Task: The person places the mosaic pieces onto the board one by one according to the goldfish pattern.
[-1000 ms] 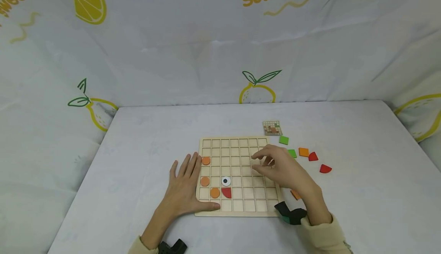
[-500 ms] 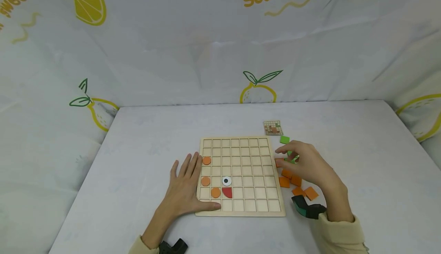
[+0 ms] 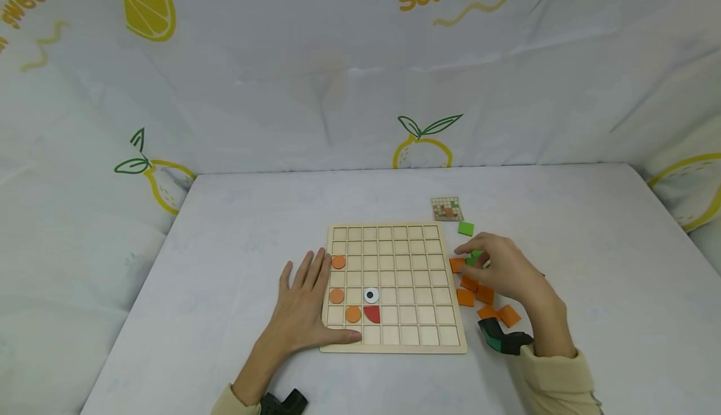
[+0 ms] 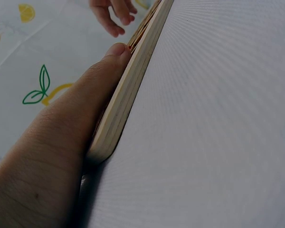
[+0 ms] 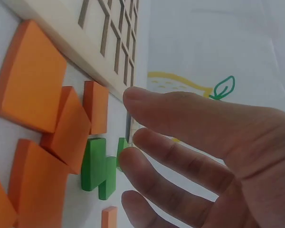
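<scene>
A wooden grid board (image 3: 394, 348) lies on the table, with several orange discs (image 3: 338, 262), a white eye disc (image 3: 370, 295) and a red quarter-circle piece (image 3: 372, 314) in its left part. My left hand (image 3: 306, 308) rests at the board's left edge, fingers spread, thumb across the near-left corner. Right of the board, my right hand (image 3: 504, 268) hovers over loose tiles. In the right wrist view its thumb and fingers are apart and loosely bent, holding nothing. Orange square tiles (image 3: 465, 298) and green tiles (image 5: 93, 164) lie below and beside it, some overlapping.
A small card with a printed grid pattern (image 3: 447, 208) lies behind the board's far right corner, with a green tile (image 3: 465, 228) near it. White lemon-print cloth (image 3: 315, 89) hangs behind the table. A dark device (image 3: 505, 338) is on the right wrist.
My right hand has moved right, from above the board to above the loose tiles, and barely shifts in the last half second. The red pieces at right are now hidden. My left hand stays put.
</scene>
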`<state>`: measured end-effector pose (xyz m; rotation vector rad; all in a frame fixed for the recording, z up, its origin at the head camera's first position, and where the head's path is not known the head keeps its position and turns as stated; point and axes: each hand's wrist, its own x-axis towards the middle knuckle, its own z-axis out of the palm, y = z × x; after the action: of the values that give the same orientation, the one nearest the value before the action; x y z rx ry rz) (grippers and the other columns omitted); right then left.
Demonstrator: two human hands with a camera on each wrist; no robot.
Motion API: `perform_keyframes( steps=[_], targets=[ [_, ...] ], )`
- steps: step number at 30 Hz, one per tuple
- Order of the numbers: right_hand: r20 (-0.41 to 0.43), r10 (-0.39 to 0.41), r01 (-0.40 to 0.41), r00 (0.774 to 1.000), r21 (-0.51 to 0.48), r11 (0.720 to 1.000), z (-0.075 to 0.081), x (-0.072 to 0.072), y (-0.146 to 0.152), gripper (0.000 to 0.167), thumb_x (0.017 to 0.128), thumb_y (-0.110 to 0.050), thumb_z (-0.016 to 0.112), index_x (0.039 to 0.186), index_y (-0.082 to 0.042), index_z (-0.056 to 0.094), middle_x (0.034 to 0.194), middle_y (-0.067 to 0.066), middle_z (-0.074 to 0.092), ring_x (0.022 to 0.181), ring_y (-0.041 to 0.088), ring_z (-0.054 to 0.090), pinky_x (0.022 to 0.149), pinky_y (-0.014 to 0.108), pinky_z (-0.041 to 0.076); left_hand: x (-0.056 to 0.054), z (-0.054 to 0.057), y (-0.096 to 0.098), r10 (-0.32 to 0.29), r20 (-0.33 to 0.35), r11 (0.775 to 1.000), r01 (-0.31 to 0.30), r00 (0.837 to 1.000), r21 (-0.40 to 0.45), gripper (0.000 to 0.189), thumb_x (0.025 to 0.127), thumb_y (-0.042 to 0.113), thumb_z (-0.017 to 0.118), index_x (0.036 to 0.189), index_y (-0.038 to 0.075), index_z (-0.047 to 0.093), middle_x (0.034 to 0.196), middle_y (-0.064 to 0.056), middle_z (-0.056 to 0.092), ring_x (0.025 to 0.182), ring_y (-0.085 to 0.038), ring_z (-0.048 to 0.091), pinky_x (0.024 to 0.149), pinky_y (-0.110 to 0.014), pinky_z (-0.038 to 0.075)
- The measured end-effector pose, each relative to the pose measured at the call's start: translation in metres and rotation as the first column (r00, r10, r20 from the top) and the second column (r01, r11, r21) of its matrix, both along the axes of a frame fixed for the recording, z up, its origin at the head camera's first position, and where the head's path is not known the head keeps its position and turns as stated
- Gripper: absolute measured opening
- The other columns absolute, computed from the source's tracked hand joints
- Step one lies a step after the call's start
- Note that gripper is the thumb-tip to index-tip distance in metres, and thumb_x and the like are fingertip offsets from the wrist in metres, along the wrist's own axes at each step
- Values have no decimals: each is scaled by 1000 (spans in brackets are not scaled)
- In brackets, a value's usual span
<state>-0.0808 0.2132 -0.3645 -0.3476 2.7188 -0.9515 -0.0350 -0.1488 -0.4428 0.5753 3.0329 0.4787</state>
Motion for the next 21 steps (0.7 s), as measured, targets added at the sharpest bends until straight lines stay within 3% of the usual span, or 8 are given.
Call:
perform_keyframes(
  steps=[6, 15, 21],
  targets=[
    [16, -3, 3, 1000, -1, 1000, -4, -1, -1, 28, 87, -9, 77, 113, 0, 76, 114, 18, 72, 81, 17, 60, 58, 22, 50, 0, 2, 1, 5, 28, 1000, -5, 1000, -4, 146, 58, 90, 69, 165, 8, 12, 174, -11, 11, 162, -34, 12, 123, -66, 5],
    [67, -18, 16, 998, 18, 1000, -8, -1, -4, 34, 86, -7, 78, 118, 3, 74, 115, 19, 69, 64, 15, 51, 54, 23, 45, -1, 2, 1, -2, 17, 1000, 2, 1000, 0, 145, 59, 89, 69, 165, 8, 12, 174, -11, 11, 161, -34, 12, 123, -67, 5],
    [99, -31, 30, 995, 15, 999, -11, 0, -4, 37, 87, -8, 77, 122, 3, 72, 119, 19, 66, 70, 16, 49, 58, 22, 42, -1, 2, 1, -2, 15, 1000, 2, 1000, -3, 145, 59, 89, 69, 165, 8, 12, 174, -11, 11, 161, -34, 12, 123, -66, 6]
  ],
)
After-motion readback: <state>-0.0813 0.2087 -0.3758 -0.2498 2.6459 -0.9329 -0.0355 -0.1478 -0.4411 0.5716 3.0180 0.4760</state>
